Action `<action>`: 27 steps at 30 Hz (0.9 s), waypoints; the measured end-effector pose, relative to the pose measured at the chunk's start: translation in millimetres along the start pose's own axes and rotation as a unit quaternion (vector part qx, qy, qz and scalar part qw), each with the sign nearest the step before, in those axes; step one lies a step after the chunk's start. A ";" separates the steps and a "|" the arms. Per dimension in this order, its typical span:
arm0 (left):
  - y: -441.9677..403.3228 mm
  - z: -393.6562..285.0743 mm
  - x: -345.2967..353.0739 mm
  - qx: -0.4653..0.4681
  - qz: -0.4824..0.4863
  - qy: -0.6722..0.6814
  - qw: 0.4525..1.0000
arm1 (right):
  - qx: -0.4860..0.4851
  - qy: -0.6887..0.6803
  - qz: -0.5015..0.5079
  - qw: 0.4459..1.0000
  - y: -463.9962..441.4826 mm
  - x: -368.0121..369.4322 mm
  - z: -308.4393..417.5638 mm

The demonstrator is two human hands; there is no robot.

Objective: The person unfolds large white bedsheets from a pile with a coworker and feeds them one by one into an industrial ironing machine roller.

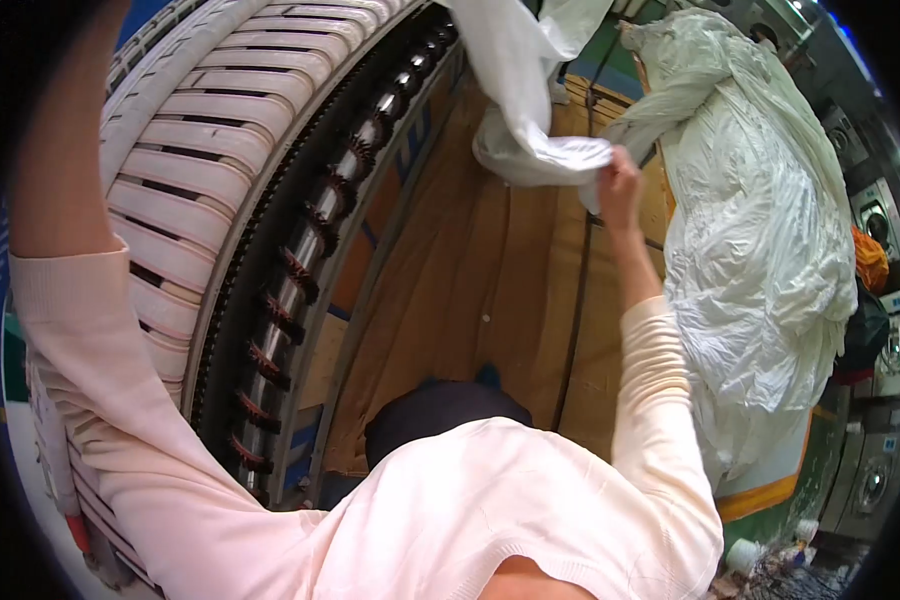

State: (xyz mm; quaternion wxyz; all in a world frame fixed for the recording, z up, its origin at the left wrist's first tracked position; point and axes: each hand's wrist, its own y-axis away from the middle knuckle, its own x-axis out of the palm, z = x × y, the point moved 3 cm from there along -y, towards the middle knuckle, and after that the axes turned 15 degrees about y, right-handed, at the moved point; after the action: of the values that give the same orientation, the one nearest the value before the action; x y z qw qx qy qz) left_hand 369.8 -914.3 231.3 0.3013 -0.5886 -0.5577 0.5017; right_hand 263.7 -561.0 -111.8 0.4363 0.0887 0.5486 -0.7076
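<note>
A white cloth, seemingly a bed sheet (515, 75), hangs from the top of the head view in a long twisted length. My right hand (621, 188) is closed on an edge of it, with the fingers pinched together, right of the middle. The sheet's upper part leaves the view at the top. My left arm (65, 170) reaches up along the left side, beside the white belts; its hand is beyond the top edge.
On my left is a machine with white slatted belts (195, 165) and a spiral-bristled roller (315, 235). Brown cardboard (460, 290) covers the floor. A large heap of crumpled white linen (760, 240) lies on a table to my right. Washing machines (875, 215) line the far right.
</note>
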 end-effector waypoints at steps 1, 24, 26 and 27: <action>-6.2 8.7 -21.7 -0.029 0.009 0.006 1.000 | -0.035 0.061 -0.050 0.996 -21.6 -32.9 4.3; 295.3 97.8 -72.4 -0.513 0.436 -0.247 0.697 | 0.043 0.121 -0.259 0.957 2.1 -291.5 83.4; 287.8 101.9 -89.7 -0.542 0.205 -0.093 0.810 | 0.167 -0.023 -0.245 0.955 73.4 -251.4 44.8; 275.6 104.7 -98.9 -0.477 0.186 -0.114 0.852 | 0.240 -0.107 -0.246 0.933 108.4 -230.2 29.6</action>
State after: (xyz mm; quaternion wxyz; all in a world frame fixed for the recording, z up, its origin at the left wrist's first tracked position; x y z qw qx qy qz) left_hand 382.8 -1084.7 -28.5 -0.1810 -0.6914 -0.6389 0.2846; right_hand 490.5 -468.4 -37.2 0.2707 -0.0232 0.3172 -0.9086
